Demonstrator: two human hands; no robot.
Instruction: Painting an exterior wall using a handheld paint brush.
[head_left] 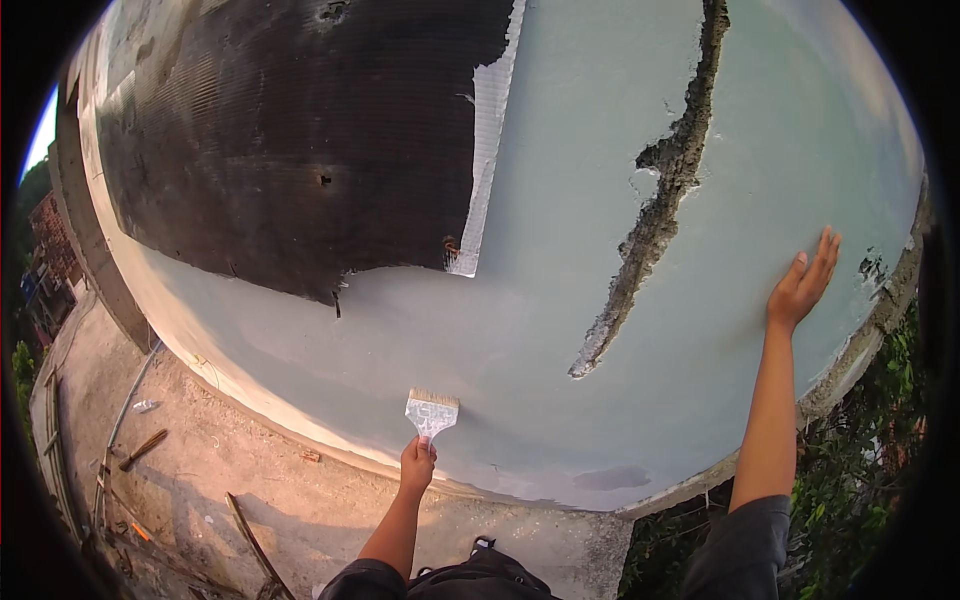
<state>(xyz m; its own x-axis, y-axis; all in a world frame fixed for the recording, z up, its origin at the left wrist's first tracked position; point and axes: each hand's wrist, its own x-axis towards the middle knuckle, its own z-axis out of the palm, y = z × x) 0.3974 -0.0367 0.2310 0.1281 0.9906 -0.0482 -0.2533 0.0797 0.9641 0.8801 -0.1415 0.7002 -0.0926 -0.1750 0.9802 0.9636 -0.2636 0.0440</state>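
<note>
Gripping a brush [432, 412], the left hand [418, 464] faces the wall [540, 300].

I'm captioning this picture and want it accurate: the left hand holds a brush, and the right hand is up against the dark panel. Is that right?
Not quite: the right hand is against the pale wall, to the right of the long crack, not the dark panel. The head view shows this. The left hand does hold a brush.

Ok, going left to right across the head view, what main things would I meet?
Long dark stick, brush in the left hand, rough crack, right hand, small dark patch on the wall.
</note>
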